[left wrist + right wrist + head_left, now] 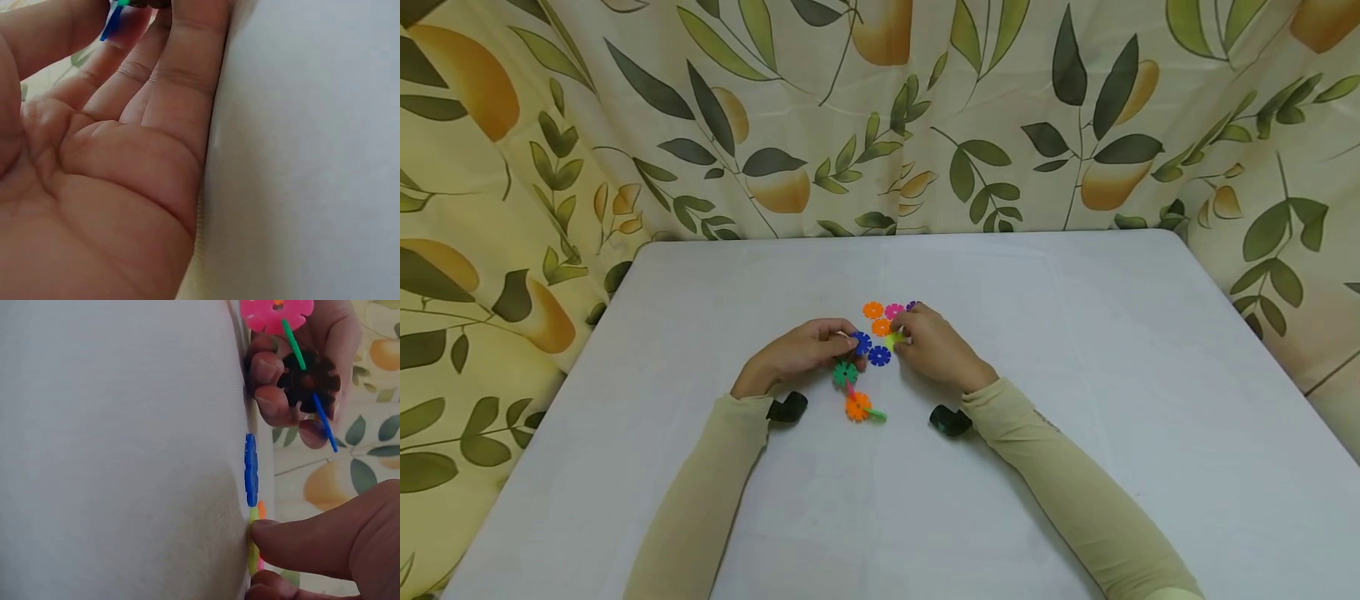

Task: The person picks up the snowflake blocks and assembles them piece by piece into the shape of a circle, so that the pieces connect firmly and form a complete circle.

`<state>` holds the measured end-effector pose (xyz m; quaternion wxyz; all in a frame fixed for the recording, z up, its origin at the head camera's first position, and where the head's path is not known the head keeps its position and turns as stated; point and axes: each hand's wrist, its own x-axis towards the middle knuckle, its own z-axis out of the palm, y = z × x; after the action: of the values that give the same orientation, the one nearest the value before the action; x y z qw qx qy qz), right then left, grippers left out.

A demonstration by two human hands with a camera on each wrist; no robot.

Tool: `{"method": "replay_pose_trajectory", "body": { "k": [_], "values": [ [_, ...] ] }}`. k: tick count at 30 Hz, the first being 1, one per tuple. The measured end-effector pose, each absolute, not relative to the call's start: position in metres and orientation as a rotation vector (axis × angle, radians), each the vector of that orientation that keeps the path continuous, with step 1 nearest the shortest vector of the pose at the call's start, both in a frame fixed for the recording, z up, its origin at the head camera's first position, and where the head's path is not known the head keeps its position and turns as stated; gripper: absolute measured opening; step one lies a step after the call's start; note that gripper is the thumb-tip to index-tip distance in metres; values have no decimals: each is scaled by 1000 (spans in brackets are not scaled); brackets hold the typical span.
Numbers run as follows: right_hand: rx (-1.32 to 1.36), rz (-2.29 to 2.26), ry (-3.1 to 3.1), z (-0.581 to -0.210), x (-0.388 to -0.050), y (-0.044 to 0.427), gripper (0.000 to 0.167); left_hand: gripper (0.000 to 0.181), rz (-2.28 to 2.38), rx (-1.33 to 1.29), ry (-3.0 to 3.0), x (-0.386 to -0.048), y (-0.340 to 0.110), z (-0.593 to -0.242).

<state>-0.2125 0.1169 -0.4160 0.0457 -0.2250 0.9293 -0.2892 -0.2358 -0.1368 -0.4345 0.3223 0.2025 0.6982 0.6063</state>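
Observation:
My left hand (805, 350) pinches a chain of slotted plastic flower discs near its blue disc (861, 342). From there the chain runs toward me through a green disc (845, 373), a pink one seen edge-on, an orange disc (858, 407) and a light green end disc (877, 415). A dark disc (309, 381) sits between the fingers in the right wrist view. My right hand (938, 346) has thumb and fingertips on a yellow disc (253, 544) lying on the table, apparently pinching it. Beside it lies a loose blue disc (879, 356).
Just beyond my hands lie loose orange discs (873, 310), a pink disc (893, 311) and a dark blue one (913, 306) partly hidden by the right hand. A white cloth covers the table (1045, 517). Leaf-patterned curtain (865, 117) hangs behind the far edge.

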Motion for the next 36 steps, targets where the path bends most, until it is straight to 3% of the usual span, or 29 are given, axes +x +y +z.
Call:
{"method": "replay_pose_trajectory", "body": {
  "k": [36],
  "values": [
    [-794,-1361,2704,-414,-217,124,8,22,1537,551,1940,-232,-133,-433]
  ]
}}
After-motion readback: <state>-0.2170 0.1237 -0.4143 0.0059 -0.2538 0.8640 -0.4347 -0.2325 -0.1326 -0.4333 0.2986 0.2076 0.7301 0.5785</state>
